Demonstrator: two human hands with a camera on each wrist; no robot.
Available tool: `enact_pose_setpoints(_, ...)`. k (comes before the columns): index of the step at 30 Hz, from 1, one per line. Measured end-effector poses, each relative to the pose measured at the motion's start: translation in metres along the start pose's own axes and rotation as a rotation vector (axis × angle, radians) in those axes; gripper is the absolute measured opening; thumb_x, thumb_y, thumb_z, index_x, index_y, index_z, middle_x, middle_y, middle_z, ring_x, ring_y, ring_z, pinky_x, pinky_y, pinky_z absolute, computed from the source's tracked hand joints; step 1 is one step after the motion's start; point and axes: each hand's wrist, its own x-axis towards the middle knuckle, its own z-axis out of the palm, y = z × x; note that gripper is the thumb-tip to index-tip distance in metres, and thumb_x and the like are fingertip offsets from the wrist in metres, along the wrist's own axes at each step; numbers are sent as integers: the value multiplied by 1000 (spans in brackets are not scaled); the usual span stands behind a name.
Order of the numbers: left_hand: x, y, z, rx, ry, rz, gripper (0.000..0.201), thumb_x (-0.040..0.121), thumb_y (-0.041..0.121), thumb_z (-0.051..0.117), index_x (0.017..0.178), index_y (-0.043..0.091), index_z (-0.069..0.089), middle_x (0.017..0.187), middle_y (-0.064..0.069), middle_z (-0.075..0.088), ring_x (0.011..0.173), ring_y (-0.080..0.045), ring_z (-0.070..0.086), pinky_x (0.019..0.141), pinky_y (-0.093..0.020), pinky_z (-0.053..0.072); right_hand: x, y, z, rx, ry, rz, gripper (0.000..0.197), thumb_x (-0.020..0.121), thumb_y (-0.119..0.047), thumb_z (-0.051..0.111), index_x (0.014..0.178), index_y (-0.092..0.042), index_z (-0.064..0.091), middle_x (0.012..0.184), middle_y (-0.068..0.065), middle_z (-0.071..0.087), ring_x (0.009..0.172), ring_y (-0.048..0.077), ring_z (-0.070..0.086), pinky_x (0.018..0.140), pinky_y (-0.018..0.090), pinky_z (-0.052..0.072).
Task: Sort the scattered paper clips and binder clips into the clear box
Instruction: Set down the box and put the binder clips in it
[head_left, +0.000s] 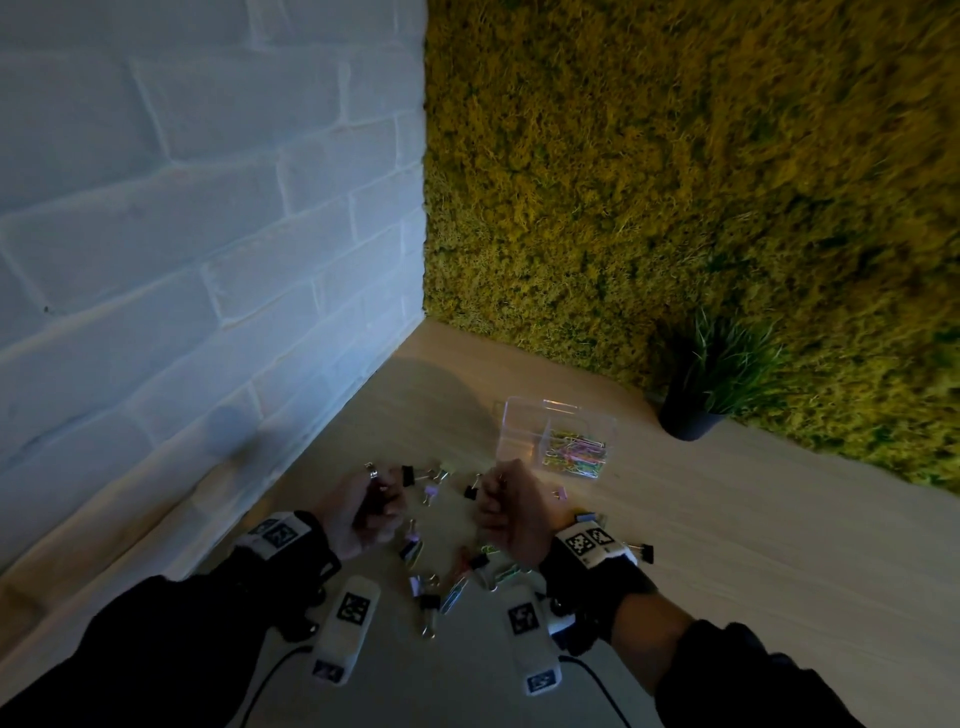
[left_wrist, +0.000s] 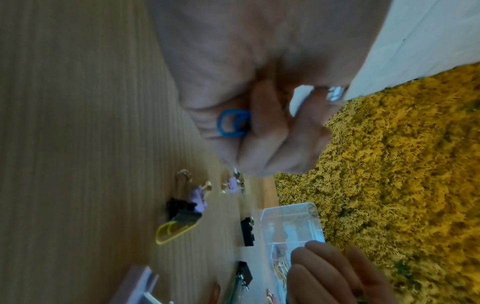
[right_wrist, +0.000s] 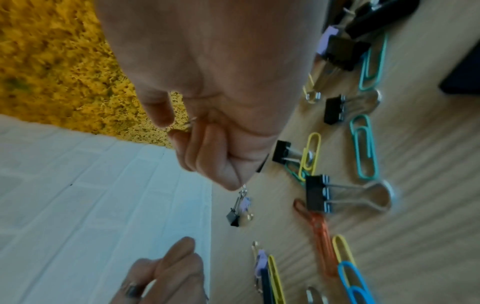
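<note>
The clear box (head_left: 519, 434) stands on the wooden table beyond my hands, with coloured paper clips (head_left: 574, 449) in its right compartment. My left hand (head_left: 371, 501) is curled into a fist and grips a blue paper clip (left_wrist: 233, 123). Beside it, my right hand (head_left: 506, 499) is also curled; a thin silver wire (right_wrist: 192, 121) of a clip pokes out between thumb and fingers, the rest hidden. Both hands hover over the scattered clips (head_left: 431, 571): black binder clips (right_wrist: 317, 193), lilac binder clips (left_wrist: 198, 197), and teal (right_wrist: 363, 148), yellow and orange paper clips.
A white brick wall (head_left: 208, 260) runs along the left and a moss wall (head_left: 675, 156) along the back. A dark potted plant (head_left: 696, 410) stands right of the box. Two white marker blocks (head_left: 345, 629) with cables lie near the table's front.
</note>
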Motion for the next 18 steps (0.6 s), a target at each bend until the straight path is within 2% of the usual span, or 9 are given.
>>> enact_pose_setpoints(3, -4, 0, 1, 349, 70, 60, 40, 94, 9, 34, 58, 13, 51, 32, 7, 34, 23, -3, 27, 29, -7, 21, 1, 4, 3, -149, 54, 60, 45, 96, -28, 37, 53, -16, 38, 37, -6, 34, 29, 5, 26, 35, 11, 18)
enact_pose_setpoints(5, -4, -1, -1, 796, 136, 260, 34, 89, -2, 49, 60, 15, 50, 40, 9, 45, 29, -1, 41, 36, -18, 40, 0, 5, 6, -646, 28, 18, 37, 98, -16, 36, 64, -11, 48, 42, -4, 39, 31, 2, 32, 35, 14, 25)
enact_pose_setpoints(6, -4, -2, -2, 1012, 131, 336, 34, 83, -2, 60, 59, 19, 50, 49, 11, 48, 39, 3, 48, 48, -18, 45, -1, 6, 9, -930, 7, -19, 32, 98, -13, 36, 76, -6, 57, 52, 2, 46, 39, 3, 43, 41, 16, 30)
enact_pose_setpoints(8, -3, -6, -6, 1273, 91, 351, 31, 75, 9, 73, 61, 24, 49, 63, 12, 47, 54, 3, 46, 53, -9, 37, 3, 12, 12, -1331, -25, -156, 30, 98, -14, 39, 104, 3, 62, 89, 18, 64, 81, 21, 62, 63, 23, 37)
enact_pose_setpoints(9, -2, -9, -9, 1308, 86, 347, 31, 74, 11, 74, 62, 25, 49, 65, 12, 46, 57, 3, 42, 52, -7, 35, 4, 15, 13, -1418, -56, -214, 30, 98, -15, 41, 112, 2, 61, 107, 19, 65, 100, 26, 61, 74, 24, 37)
enact_pose_setpoints(10, 1, -10, -13, 1319, 82, 338, 30, 75, 12, 73, 63, 25, 48, 66, 12, 46, 60, 3, 40, 51, -7, 34, 4, 18, 15, -1494, -92, -237, 31, 97, -16, 42, 116, -2, 61, 116, 17, 64, 109, 26, 59, 82, 23, 38)
enact_pose_setpoints(12, 6, -11, -17, 1307, 107, 336, 29, 76, 10, 70, 64, 25, 48, 68, 10, 48, 63, 0, 42, 52, -8, 32, 7, 24, 15, -1656, -138, -264, 33, 96, -20, 42, 121, -9, 60, 121, 16, 63, 113, 28, 58, 93, 30, 44)
enact_pose_setpoints(16, 8, -11, -18, 1257, 218, 363, 25, 76, 7, 64, 66, 25, 50, 72, 1, 54, 68, -14, 50, 68, -29, 46, 4, 21, 11, -1888, -107, -198, 35, 95, -24, 39, 125, -21, 56, 125, 13, 59, 115, 32, 56, 95, 41, 47)
enact_pose_setpoints(18, 6, -14, -14, 1304, 189, 414, 25, 78, 10, 64, 65, 26, 50, 69, 6, 53, 61, -7, 46, 61, -19, 39, -2, 13, 10, -1883, -84, -197, 33, 95, -27, 40, 122, -24, 58, 125, 10, 60, 115, 30, 57, 95, 39, 46)
